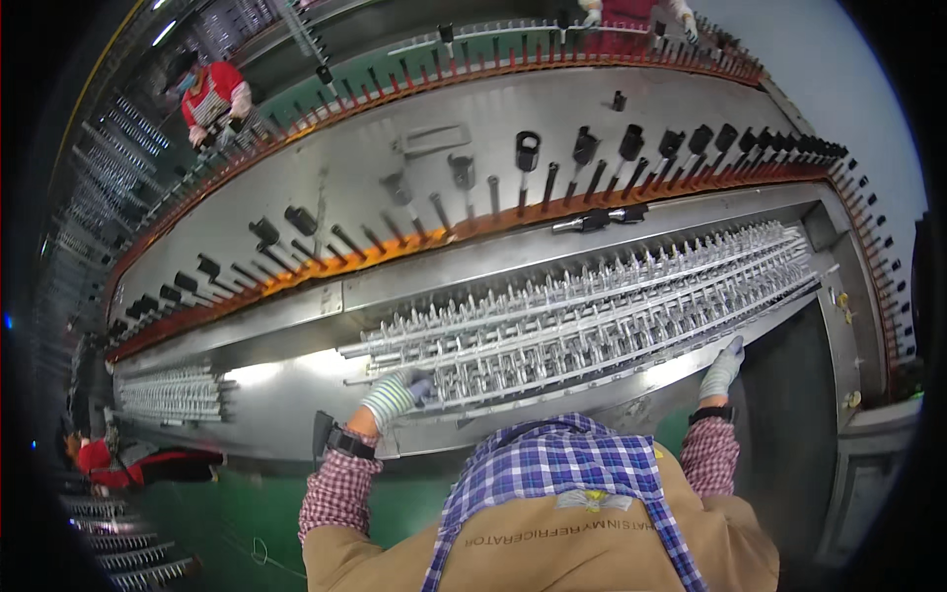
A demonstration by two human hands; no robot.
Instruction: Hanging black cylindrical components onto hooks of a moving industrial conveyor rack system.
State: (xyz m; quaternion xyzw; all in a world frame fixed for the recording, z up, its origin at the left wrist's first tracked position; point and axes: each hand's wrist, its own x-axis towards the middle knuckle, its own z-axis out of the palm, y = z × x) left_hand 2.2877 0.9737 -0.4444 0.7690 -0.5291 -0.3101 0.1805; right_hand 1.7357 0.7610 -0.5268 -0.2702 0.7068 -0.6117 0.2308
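Observation:
Long silver metal racks [592, 316] with dense rows of upright prongs lie side by side in a shallow metal trough before me. My left hand [395, 395], in a striped work glove, is closed at the near left end of the front rack, its grey fingertips over the end. Farther right, my right hand [723, 373], gloved the same way, reaches its fingers onto the trough's front rim [656, 375] beside the racks. Those fingers look stretched forward, and I see nothing held in them.
A shorter stack of similar racks [173, 395] lies at the trough's left end. Beyond runs an orange-edged conveyor track [365, 255] with black-topped upright holders [528, 153]. A loose black-and-silver fixture [600, 219] rests on the ledge. Co-workers in red [212, 94] stand across and to the left.

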